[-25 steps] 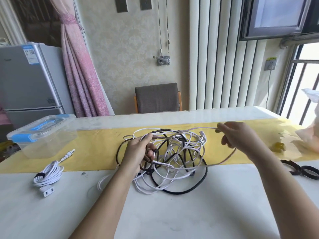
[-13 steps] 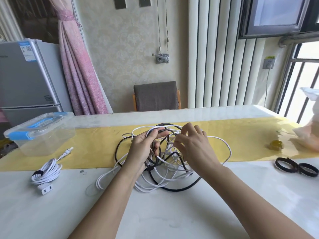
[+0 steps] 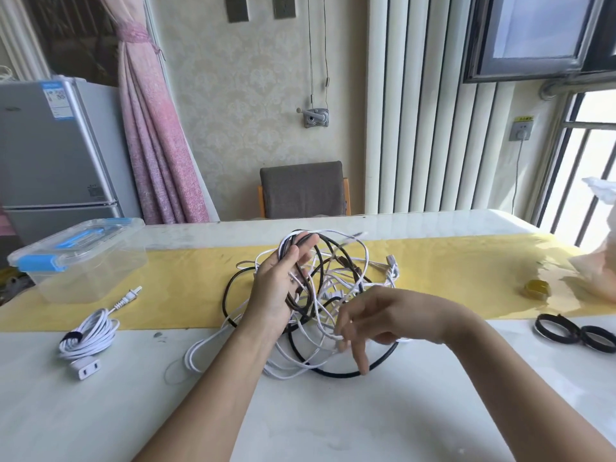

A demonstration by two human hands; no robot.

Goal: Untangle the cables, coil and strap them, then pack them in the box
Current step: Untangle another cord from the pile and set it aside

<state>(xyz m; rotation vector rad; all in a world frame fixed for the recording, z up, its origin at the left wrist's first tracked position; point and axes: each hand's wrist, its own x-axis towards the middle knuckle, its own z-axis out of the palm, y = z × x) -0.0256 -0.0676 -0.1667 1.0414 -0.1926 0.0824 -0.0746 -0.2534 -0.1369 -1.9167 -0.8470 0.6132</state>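
1. Spanning the view, the counter (image 3: 333, 415) carries the tangled cables (image 3: 336, 295) at its middle; untangling is the step in hand.
2. The lidded box (image 3: 78, 261) waits far left, with one strapped coil (image 3: 88, 335) near it.
3. The left hand (image 3: 280, 285), fingers nearly straight, lifts draped loops. The right hand (image 3: 370, 320) is blurred, so I cannot tell its grip.
4. Next, I judge: trace a free plug end (image 3: 391, 261) and draw it out. The straps (image 3: 580, 336) lie to the right.

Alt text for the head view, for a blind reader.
A left hand holds up loops of tangled white and black cables over a table; the blurred right hand reaches among them. A strapped white coil and lidded clear box sit left.
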